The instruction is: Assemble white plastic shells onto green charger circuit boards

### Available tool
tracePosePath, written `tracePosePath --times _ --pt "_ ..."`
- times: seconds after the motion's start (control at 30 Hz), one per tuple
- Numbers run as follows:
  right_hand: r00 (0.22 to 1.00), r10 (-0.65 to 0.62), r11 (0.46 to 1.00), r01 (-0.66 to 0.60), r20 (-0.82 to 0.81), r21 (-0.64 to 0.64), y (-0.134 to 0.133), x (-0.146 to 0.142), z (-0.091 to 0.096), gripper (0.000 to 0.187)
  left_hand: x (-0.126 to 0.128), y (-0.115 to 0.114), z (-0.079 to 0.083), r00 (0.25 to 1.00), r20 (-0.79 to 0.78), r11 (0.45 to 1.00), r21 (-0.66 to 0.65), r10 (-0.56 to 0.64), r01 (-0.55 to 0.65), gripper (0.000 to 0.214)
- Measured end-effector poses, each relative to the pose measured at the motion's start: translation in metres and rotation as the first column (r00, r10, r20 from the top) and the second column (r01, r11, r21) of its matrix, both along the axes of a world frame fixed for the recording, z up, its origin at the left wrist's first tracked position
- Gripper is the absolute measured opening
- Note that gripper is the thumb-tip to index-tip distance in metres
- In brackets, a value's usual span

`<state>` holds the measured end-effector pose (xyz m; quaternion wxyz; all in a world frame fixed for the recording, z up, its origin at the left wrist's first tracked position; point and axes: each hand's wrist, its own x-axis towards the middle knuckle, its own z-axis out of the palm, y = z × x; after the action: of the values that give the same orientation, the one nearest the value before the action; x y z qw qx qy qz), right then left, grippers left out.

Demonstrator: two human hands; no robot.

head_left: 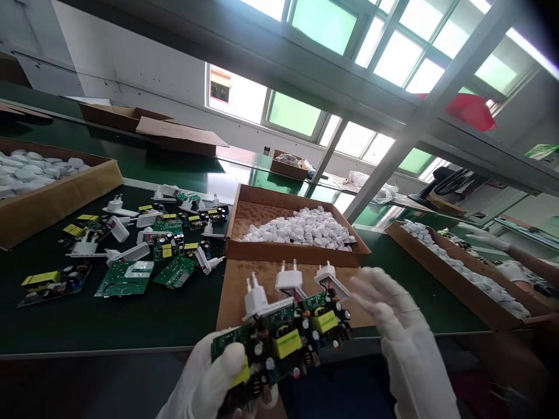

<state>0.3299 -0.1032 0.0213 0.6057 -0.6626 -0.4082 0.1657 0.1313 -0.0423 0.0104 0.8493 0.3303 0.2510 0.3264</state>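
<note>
At lower centre, circuit boards (286,343) bearing white plugs (255,301) are clamped by the fingers of the left hand (209,372). At lower right, the right hand (404,331) is held with fingers extended and apart, just beside the boards. Beyond, at frame centre, white pieces (301,228) are contained in a cardboard box (297,254).

Apparently no legible text or labels
</note>
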Motion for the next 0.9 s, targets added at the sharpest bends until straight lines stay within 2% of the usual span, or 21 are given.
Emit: tracePosePath --times 0.03,0.1,0.13,0.2,0.27,0.33,0.4,0.47,0.57,0.73,0.8,0.9 --pt "0.983 0.084 0.995 -0.091 -0.164 -0.038 0.001 -0.001 -0.005 0.056 -0.002 0.006 -0.005 1.0 0.021 1.0 0.011 0.002 -0.003 0.043" --pt "0.881 0.239 0.955 -0.289 -0.409 -0.065 0.006 -0.01 -0.015 0.062 -0.005 0.016 -0.014 0.999 0.032 1.0 0.01 -0.007 0.007 0.044" --pt "0.822 0.279 0.934 -0.352 -0.496 -0.059 0.011 -0.016 -0.02 0.062 -0.006 0.021 -0.019 1.0 0.02 1.0 0.006 -0.018 0.018 0.044" --pt "0.744 0.293 0.916 -0.399 -0.6 -0.047 0.021 -0.028 -0.028 0.057 -0.005 0.028 -0.025 1.0 0.0 1.0 -0.008 -0.024 0.024 0.042" --pt "0.741 0.265 0.93 -0.367 -0.617 -0.04 0.032 -0.037 -0.034 0.053 -0.005 0.031 -0.027 0.999 0.026 0.999 -0.022 0.038 -0.038 0.04" --pt "0.787 0.235 0.949 -0.313 -0.571 -0.041 0.043 -0.044 -0.036 0.049 -0.005 0.028 -0.026 0.985 0.043 0.984 -0.068 0.168 -0.165 0.04" --pt "0.838 0.23 0.957 -0.286 -0.495 -0.04 0.053 -0.051 -0.037 0.044 -0.006 0.024 -0.025 0.945 0.013 0.936 -0.147 0.326 -0.32 0.041" --pt "0.878 0.234 0.962 -0.272 -0.416 -0.034 0.06 -0.06 -0.038 0.04 -0.007 0.02 -0.026 0.888 -0.038 0.865 -0.211 0.458 -0.455 0.04" --pt "0.918 0.226 0.968 -0.249 -0.327 -0.03 0.067 -0.073 -0.041 0.036 -0.007 0.019 -0.029 0.826 -0.085 0.799 -0.216 0.558 -0.562 0.039" --pt "0.921 0.245 0.962 -0.27 -0.302 -0.044 0.067 -0.076 -0.048 0.038 -0.008 0.016 -0.025 0.766 -0.133 0.749 -0.158 0.629 -0.643 0.048" --pt "0.891 0.262 0.955 -0.295 -0.37 -0.035 0.065 -0.073 -0.048 0.038 -0.012 0.014 -0.021 0.79 -0.101 0.775 -0.154 0.605 -0.613 0.054" --pt "0.789 0.289 0.946 -0.323 -0.541 0.034 0.061 -0.072 -0.044 0.041 -0.02 0.01 -0.017 0.845 -0.074 0.828 -0.172 0.53 -0.534 0.06"
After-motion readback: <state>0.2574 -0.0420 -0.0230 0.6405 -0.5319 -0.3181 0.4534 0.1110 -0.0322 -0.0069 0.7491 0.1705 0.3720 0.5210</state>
